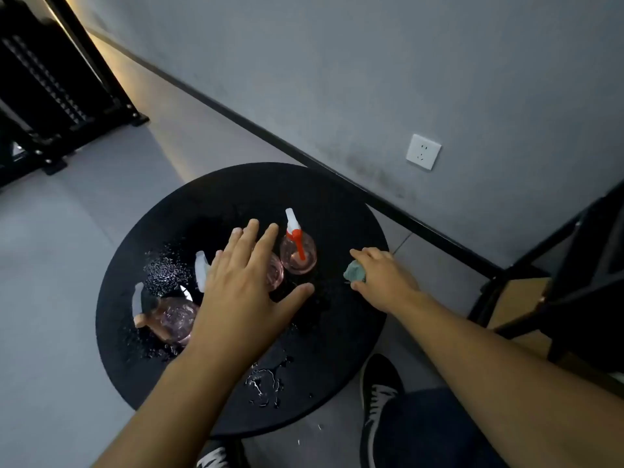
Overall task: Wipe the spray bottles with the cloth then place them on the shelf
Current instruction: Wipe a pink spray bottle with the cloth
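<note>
Between both hands [243, 282] [381, 278] stands the red-triggered spray bottle [299, 251].

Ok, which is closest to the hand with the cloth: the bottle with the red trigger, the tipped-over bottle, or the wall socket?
From the right hand:
1. Red-trigger bottle, standing just to its left on the table.
2. Wall socket, up on the wall beyond the table.
3. Tipped-over bottle, at the table's far left edge.
</note>
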Motion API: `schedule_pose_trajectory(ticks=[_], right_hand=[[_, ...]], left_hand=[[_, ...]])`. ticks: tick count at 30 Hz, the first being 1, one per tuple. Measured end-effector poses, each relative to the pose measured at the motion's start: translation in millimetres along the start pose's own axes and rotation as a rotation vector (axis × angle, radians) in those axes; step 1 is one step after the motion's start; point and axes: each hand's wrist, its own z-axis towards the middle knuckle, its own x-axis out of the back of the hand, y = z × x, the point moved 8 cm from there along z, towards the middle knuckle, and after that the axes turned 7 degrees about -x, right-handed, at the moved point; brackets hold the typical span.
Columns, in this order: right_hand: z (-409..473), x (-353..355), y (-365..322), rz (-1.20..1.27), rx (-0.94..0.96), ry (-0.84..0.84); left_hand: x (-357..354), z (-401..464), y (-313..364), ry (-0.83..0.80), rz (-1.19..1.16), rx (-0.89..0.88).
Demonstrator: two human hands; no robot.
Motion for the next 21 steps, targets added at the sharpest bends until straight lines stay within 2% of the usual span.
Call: schedule_pose_trajectory(ticks=[9,21], right_hand=[[18.9,-23.1,10.9,-0.040,-0.027,-0.110],[19.0,-21.1,-3.9,-0.047,0.019,-0.084]], left_hand=[[-8.3,6.0,-6.9,-0.010,-0.001,-0.005],[0.8,3.1,-12.4,0.009,0.000,0.017]])
